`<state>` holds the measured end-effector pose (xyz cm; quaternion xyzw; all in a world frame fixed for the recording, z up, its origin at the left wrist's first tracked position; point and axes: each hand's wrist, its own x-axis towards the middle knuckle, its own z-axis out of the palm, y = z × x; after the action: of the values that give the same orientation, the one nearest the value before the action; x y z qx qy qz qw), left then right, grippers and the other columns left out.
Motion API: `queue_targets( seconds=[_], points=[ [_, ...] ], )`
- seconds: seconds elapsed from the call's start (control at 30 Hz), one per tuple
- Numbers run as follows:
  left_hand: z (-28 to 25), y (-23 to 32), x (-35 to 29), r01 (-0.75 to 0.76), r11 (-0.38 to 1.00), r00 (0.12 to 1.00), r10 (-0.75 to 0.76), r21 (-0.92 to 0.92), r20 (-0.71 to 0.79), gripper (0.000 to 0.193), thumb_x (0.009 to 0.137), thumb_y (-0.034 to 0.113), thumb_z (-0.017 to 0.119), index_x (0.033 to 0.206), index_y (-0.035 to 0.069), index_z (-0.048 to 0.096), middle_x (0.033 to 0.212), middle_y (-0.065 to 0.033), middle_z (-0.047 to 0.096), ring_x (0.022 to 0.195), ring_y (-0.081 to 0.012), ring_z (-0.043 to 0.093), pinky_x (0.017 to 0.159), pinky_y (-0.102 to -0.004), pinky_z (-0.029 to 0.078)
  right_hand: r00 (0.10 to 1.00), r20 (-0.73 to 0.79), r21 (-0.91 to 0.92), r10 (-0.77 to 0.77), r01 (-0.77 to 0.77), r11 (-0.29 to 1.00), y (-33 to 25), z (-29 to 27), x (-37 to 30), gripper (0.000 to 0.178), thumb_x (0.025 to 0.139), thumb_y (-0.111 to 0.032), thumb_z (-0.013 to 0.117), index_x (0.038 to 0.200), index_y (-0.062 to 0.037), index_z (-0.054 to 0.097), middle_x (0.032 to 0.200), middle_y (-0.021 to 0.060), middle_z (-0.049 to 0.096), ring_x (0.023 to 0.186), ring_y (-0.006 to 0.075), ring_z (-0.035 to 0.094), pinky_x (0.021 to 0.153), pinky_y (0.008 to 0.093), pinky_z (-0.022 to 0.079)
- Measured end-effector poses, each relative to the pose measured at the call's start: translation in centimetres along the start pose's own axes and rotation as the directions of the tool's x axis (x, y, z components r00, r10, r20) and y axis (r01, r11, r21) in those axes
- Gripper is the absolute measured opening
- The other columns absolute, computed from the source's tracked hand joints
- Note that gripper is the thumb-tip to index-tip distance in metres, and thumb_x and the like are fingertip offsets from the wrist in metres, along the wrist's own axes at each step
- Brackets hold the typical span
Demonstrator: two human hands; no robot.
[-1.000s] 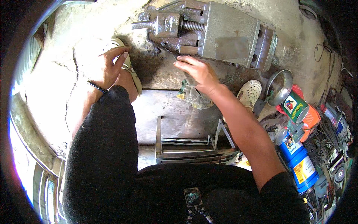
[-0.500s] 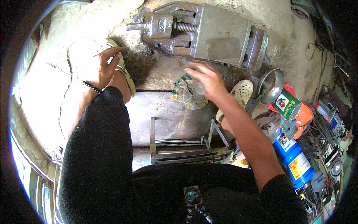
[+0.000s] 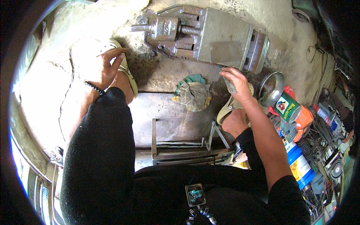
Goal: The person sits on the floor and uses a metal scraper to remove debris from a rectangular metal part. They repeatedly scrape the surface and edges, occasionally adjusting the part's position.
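My right hand (image 3: pixel 238 83) is closed around a thin, speckled grey piece (image 3: pixel 230 86), its kind unclear. A narrow dark tip pokes out past the fingers, just short of the near edge of a large machine vise (image 3: pixel 221 35). A darker rectangular patch marks the vise's flat grey top, and its threaded screw shows on the left. My left hand (image 3: pixel 103 71) hangs by my left foot, thumb and fingers apart, with nothing in it that I can see. Between my feet lies a crumpled grey and green rag (image 3: pixel 193 93).
Right of my right foot stands a shiny metal bowl (image 3: pixel 271 88). Beyond it are a green can (image 3: pixel 288 107), an orange item (image 3: pixel 304 122), a blue bucket (image 3: pixel 302 167) and piled tools. A metal frame (image 3: pixel 187 155) lies close to me. A person's arm (image 3: pixel 349 135) shows at far right.
My right hand has moved right, from above the rag to beside the vise's near edge, still holding the grey piece. The rag now lies uncovered. My left hand has hardly moved.
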<state>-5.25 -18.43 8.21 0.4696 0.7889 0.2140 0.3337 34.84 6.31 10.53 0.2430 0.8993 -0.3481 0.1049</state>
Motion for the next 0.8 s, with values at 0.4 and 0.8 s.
queue_targets(
  seconds=[0.4,0.8],
  points=[
    [-0.9,0.0,-0.4,0.017,1.0,1.0,-0.016,0.02,-0.025,0.024,0.098,0.017,0.058,0.118,0.012,0.07,0.113,-0.0117,0.071,0.107,-0.0285,0.067,0.095,-0.0381,0.052,0.991,-0.104,0.131,0.087,-0.073,0.989,-2.7,3.2,0.9,0.046,0.07,0.008,0.061,0.114,-0.0039,0.068,0.122,0.0158,0.066,0.115,0.032,0.063,0.099,0.0374,0.05],
    [-4.6,-0.3,1.3,-0.06,0.991,0.994,0.047,-0.121,-0.1,0.026,0.098,0.015,0.063,0.122,0.007,0.069,0.117,-0.0112,0.071,0.102,-0.0186,0.067,0.091,-0.0342,0.053,0.884,-0.426,0.207,0.192,-0.111,0.972,-2.7,4.2,-5.1,0.02,0.085,-0.005,0.073,0.104,0.0004,0.069,0.112,0.0159,0.069,0.105,0.0299,0.067,0.091,0.0376,0.052]
  ],
)
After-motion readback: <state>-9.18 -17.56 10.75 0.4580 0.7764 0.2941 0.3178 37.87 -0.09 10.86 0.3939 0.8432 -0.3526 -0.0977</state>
